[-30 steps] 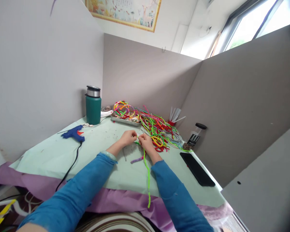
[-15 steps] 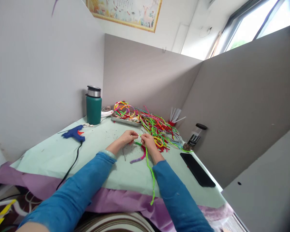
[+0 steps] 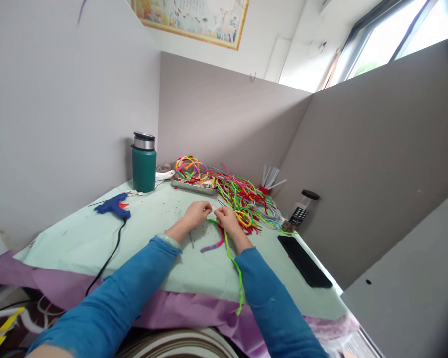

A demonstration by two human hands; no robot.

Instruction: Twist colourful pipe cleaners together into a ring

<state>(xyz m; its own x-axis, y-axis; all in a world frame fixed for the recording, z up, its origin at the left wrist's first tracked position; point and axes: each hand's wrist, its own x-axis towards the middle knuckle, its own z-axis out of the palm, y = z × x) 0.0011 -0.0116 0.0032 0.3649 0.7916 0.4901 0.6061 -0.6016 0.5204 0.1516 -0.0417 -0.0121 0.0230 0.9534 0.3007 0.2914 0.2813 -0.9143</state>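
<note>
Green strand [image 3: 230,256] trails from the right hand [image 3: 226,219], the nearer one, its long axis running away from the metal tray [image 3: 194,188] across the worktop [image 3: 164,214] — the right grip pinches it, while the left hand [image 3: 197,214], also pinched narrow, seems to hold its upper end. One strand, then; one pink-and-purple piece [image 3: 212,247] before the tray; left of it, one bottle [image 3: 144,166], one glue gun [image 3: 114,206]; right, one lidded jar [image 3: 300,214], one black slab [image 3: 305,262] — and a heap [image 3: 242,194] too tangled to count.

Looking from the head, forward and down along the sleeves [image 3: 115,293], quite near to the left hand [image 3: 197,214] and right hand [image 3: 226,220], taking in the table [image 3: 201,281] widely and reaching also to the partition [image 3: 224,109] and, above it, a poster [image 3: 197,20]
</note>
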